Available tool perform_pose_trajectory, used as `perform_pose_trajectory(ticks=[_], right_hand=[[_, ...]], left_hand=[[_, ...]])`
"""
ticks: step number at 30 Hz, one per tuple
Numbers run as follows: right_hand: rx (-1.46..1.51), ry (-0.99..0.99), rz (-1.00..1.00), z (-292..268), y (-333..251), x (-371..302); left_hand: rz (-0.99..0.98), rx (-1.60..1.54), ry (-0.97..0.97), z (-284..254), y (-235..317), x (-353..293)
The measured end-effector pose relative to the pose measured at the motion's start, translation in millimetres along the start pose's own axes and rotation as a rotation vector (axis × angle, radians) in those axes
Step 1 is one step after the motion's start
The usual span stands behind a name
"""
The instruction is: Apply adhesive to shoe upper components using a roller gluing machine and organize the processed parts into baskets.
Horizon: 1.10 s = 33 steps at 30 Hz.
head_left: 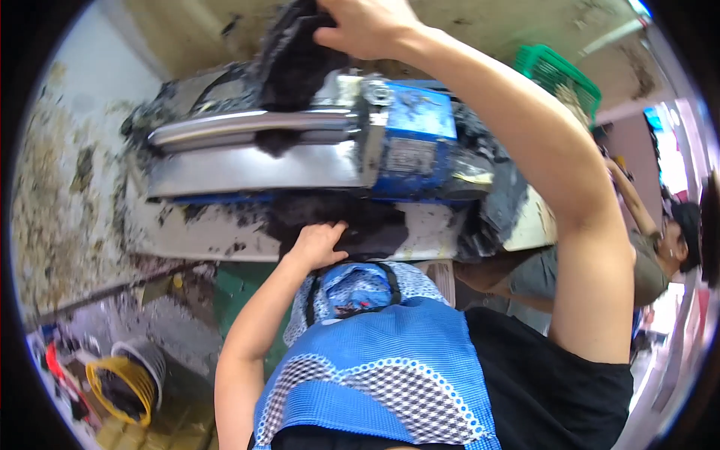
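Note:
A roller machine (259, 161) with shiny metal rollers and a blue motor housing (411, 161) stands in front of me. My right hand (367, 26) reaches over to its far side. Thumb and fingers close on a black limp sheet (296, 71), which hangs down to the rollers; some fingers are cut off by the upper edge. A small patch of black shows between the rollers. On the near side, my left hand (319, 244) lies with fingers stretched out on another black piece (367, 225) at the table's front edge. Whether the black pieces join under the machine is hidden.
The pale table (202, 236) is smeared with black residue, as is the wall at left. A green basket (559, 75) stands at the back right. Yellow and white baskets (120, 386) sit low at left. Another person (652, 262) is at the right.

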State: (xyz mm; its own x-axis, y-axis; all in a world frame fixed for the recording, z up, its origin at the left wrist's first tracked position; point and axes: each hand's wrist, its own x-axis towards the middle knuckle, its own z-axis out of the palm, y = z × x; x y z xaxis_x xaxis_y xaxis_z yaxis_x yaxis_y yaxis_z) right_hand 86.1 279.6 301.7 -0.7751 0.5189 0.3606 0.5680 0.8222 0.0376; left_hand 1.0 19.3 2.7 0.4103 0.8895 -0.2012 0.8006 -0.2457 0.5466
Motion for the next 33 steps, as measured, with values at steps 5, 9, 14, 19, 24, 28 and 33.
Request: perform_pose_trajectory(ticks=[5,9,14,19,24,28,33], right_hand=[[-0.253,0.023,0.432,-4,-6,-16],[-0.329,0.092,0.633,-26,44,-48],[-0.373,0.417,0.258,-119,139,-136],[-0.68,0.149,0.05,-137,144,-254],[-0.505,-0.183,0.176,-41,114,-396],[-0.219,-0.266,0.399,23,67,-455],[-0.068,-0.061,0.536,1,44,-395]], left_hand=[[0.083,-0.039,-0.051,32,12,1],[0.209,-0.166,-0.091,5,10,-16],[-0.002,-0.479,-0.061,-24,23,-35],[0.119,-0.442,0.008,-37,40,-50],[0.268,-0.457,-0.009,-67,60,-37],[0.152,-0.568,0.082,-92,56,-34],[-0.193,-0.72,0.387,-128,42,-58]])
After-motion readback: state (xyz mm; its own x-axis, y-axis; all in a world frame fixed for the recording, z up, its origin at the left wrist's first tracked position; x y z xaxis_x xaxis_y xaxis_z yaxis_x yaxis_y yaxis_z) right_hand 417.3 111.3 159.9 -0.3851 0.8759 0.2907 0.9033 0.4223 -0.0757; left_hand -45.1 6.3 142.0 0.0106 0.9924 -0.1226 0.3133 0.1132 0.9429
